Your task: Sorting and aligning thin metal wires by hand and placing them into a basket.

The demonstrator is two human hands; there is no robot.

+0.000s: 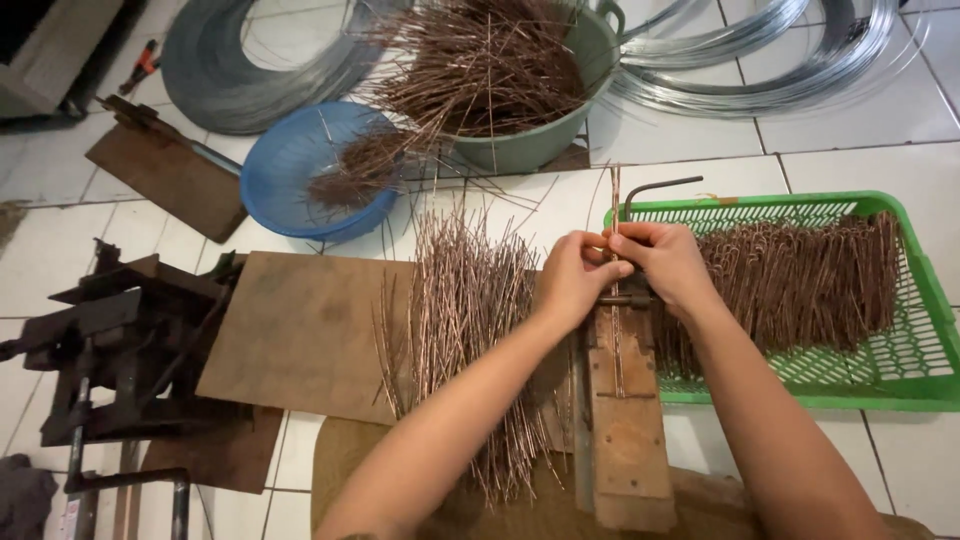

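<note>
At nine o'clock from where I watch sits a dark, rusty metal bench machine (120, 350) on the white tiled floor (850, 120), and beside it a flat brown board (300, 335). Up at eleven o'clock a coil of grey steel wire (225, 75) lies next to a round blue plastic basin (300, 165) holding a small clump of short rods. At twelve o'clock a grey-green plastic tub (560, 100) bristles with thin copper-coloured rods pointing every way. In the centre a loose pile of straight copper-coloured wire rods (465, 330) lies on the board, their long axes running mostly six to twelve o'clock. My left hand (575, 280) comes in just right of that pile, fingers closed in a pinch on a thin copper-coloured wire piece (615, 215). That piece stands with its long axis from six to twelve o'clock, its free end pointing to twelve, and it lies along a narrow wooden jig block (625, 430) with a dark bent metal lever (655, 190) at its top. My right hand (665, 260) meets the left at the same spot, fingers closed on the wire and the jig's metal fitting. At three o'clock a green plastic lattice tray (900, 370) holds a dense row of bent copper-coloured hooks (800, 280). At one o'clock more shiny wire coils (780, 50) lie.
</note>
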